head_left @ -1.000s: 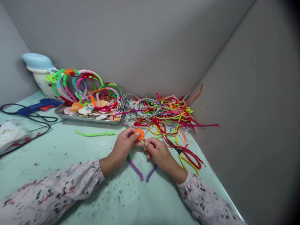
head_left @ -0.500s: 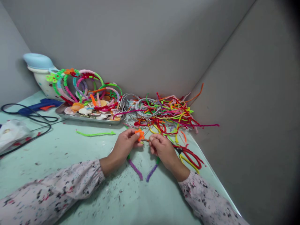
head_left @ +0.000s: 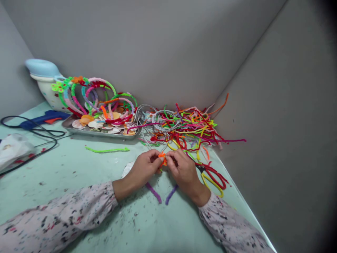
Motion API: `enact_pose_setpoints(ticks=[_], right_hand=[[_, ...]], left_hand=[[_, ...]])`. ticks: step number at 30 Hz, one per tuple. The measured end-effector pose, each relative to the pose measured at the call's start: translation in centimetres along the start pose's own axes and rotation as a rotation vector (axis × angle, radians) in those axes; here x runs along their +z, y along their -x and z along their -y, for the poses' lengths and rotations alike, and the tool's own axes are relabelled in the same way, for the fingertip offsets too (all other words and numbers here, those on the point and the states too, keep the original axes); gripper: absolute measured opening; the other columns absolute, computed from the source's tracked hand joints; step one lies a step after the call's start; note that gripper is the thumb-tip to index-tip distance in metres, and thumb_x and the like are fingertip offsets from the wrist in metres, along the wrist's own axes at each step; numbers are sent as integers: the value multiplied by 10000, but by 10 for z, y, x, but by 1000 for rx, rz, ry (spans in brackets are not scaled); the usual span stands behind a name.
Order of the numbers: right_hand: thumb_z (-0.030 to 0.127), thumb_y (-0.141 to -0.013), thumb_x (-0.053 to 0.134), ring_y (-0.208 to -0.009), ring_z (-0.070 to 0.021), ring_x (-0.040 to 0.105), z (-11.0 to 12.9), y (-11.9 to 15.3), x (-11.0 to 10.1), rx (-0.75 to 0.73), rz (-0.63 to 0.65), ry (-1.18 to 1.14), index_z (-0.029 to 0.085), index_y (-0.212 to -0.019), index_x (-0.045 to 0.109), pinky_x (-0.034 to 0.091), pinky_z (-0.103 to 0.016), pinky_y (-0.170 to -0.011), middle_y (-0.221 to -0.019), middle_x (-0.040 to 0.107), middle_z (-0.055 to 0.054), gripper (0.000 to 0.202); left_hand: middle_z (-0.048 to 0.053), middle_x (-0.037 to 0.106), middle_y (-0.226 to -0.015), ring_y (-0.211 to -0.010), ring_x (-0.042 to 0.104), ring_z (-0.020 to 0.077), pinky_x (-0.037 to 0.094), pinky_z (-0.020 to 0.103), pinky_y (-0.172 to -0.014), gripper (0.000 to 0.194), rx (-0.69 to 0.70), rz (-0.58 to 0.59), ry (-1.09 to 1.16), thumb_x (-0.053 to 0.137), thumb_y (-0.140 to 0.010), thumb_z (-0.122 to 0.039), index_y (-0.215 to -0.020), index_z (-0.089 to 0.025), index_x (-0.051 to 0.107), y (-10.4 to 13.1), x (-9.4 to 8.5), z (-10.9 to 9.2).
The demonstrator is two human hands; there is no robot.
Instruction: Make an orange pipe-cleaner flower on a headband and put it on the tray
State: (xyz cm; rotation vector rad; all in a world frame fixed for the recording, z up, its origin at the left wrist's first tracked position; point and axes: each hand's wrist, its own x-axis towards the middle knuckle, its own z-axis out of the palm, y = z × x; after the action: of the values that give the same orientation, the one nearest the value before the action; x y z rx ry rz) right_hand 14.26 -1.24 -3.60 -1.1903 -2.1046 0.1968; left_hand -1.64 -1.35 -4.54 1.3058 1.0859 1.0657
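Observation:
Between my fingertips is a small orange pipe-cleaner flower. My left hand pinches it from the left with thumb and fingers. From the other side my right hand has closed on its right edge; the short stem there is hidden by the fingers. Under my hands two fuzzy purple ends of a headband stick out toward me, and the rest of the band is covered by my hands. Right of my right hand lie pliers with red and yellow handles.
A metal tray holds shells and several fuzzy-wrapped headbands. Loose pipe cleaners and wire coils are heaped at the back. A blue glue gun with a black cord, a green pipe cleaner and a white plastic bag lie leftward.
My left hand has moved slightly right with the flower. My right fingers have come in against it, so the orange stem that showed between my hands is now hidden.

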Motion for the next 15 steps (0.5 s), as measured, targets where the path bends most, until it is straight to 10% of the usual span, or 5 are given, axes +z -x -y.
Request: enact_pose_setpoints(ticks=[15], right_hand=[[205,-833,550,-652,-133,522,6,-2,-2,155,-44,-215,186,-917,621,429,-258,-600,-852,577,-34,112]], left_hand=[[-15,561,-668,-605,527,119,444,215,-545,155,52,45,-109,507,-814,-298,-806,-168,590,2,0,-1]])
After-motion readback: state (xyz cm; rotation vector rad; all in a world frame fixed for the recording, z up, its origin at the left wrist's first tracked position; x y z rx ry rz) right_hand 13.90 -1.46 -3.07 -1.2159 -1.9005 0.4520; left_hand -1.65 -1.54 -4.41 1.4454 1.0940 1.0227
